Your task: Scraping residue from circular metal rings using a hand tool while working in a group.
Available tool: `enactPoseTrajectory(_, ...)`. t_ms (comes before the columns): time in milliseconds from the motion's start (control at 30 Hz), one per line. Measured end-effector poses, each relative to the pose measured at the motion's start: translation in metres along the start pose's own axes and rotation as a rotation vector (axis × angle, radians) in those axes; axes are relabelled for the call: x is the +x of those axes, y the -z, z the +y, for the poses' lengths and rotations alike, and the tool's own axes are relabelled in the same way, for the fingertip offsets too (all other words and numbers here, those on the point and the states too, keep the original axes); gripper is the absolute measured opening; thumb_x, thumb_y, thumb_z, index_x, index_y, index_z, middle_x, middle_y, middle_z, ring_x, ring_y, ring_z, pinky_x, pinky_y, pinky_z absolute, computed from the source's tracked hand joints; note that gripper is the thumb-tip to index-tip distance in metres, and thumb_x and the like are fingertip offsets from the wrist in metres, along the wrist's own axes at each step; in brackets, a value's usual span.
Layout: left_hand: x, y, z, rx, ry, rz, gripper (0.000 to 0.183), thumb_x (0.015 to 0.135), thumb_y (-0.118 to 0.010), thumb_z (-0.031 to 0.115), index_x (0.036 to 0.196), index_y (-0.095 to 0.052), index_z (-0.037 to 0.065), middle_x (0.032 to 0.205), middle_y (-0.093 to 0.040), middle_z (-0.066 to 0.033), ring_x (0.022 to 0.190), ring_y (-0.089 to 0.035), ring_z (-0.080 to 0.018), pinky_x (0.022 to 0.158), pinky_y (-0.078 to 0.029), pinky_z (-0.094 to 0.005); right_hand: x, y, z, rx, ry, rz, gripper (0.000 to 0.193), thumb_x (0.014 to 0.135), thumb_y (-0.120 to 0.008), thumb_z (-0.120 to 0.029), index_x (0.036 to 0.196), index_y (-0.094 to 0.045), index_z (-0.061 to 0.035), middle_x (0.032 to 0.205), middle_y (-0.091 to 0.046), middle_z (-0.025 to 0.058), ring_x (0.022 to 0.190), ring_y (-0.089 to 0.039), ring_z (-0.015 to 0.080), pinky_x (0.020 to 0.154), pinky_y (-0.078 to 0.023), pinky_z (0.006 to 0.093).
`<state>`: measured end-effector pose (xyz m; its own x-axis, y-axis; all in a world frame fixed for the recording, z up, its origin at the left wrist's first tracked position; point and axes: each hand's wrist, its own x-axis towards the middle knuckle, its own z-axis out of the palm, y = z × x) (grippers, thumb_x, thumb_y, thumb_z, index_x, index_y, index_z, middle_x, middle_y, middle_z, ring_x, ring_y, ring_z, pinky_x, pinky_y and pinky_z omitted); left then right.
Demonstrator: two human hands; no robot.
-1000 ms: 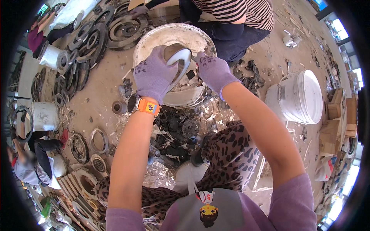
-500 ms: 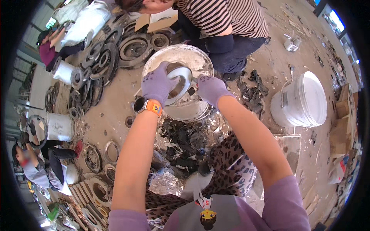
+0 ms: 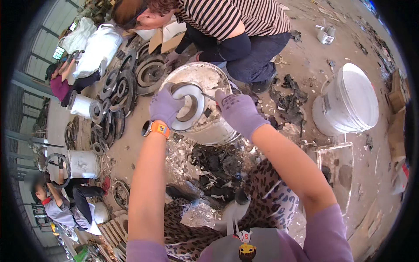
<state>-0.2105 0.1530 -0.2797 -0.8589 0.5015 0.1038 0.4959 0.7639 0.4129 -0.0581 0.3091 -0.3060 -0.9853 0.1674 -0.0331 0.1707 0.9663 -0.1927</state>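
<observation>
A metal ring (image 3: 197, 102), grey and shiny on its inner face, is tilted on top of a dirty white bucket (image 3: 218, 134). My left hand (image 3: 166, 105), in a lilac glove, is closed round the ring's left side. At the ring's right, my right hand (image 3: 239, 110), in a matching glove, is closed on a thin dark tool (image 3: 208, 97). The tool's end reaches to the ring's upper right edge; its kind is too small to make out. A small dark scrap (image 3: 207, 112) lies on the bucket top beside the ring.
Black scraps (image 3: 218, 168) and pale flakes lie below the bucket. A second white bucket (image 3: 347, 102) stands at right. Ring-shaped parts (image 3: 120, 89) are heaped at left. A co-worker in a striped top (image 3: 235, 22) crouches just across; two people (image 3: 65, 203) work at far left.
The view has shifted slightly. My left hand and the ring have turned a little, the ring now lying flatter. My right hand has moved slightly down. The co-worker's hands now show near the ring heap.
</observation>
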Motion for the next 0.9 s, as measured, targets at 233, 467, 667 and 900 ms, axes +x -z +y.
enactPoseTrajectory(233,0.007,0.000,0.006,0.113,-0.047,-0.037,0.053,0.066,-0.073,0.028,0.111,-0.059,0.004,0.102,-0.066,-0.0186,0.096,-0.063,-0.0329,0.083,-0.049,-0.0379,0.024,-0.008,-0.010,-0.010,0.026,0.069,0.027,0.086,-0.054,-0.010,0.110,-0.043,-0.0049,0.085,-0.069,0.0116,0.078,-0.069,0.0248,0.060,-0.053,0.0334)
enactPoseTrajectory(467,0.011,-0.003,-0.011,0.089,-0.081,-0.009,0.053,0.067,-0.074,0.029,0.111,-0.058,0.003,0.101,-0.066,-0.0189,0.094,-0.064,-0.0325,0.082,-0.050,-0.0377,0.029,-0.015,-0.015,0.060,0.006,0.048,0.030,0.083,-0.058,-0.009,0.109,-0.042,-0.0055,0.086,-0.068,0.0129,0.080,-0.069,0.0273,0.063,-0.053,0.0365)
enactPoseTrajectory(667,0.010,0.000,-0.010,0.042,-0.079,-0.030,0.055,0.068,-0.073,0.030,0.112,-0.058,0.003,0.103,-0.065,-0.0194,0.096,-0.064,-0.0321,0.083,-0.050,-0.0372,0.026,-0.014,-0.013,0.094,0.007,-0.061,0.030,0.084,-0.057,-0.012,0.109,-0.042,-0.0053,0.087,-0.068,0.0143,0.081,-0.068,0.0291,0.065,-0.053,0.0381)
enactPoseTrajectory(900,0.002,-0.003,0.000,0.049,-0.084,-0.017,0.056,0.068,-0.073,0.032,0.113,-0.057,0.003,0.103,-0.065,-0.0189,0.097,-0.064,-0.0321,0.084,-0.049,-0.0368,0.037,-0.025,-0.027,0.115,-0.035,-0.100,0.025,0.087,-0.051,-0.010,0.109,-0.046,0.0000,0.090,-0.068,0.0156,0.084,-0.068,0.0317,0.070,-0.054,0.0386)
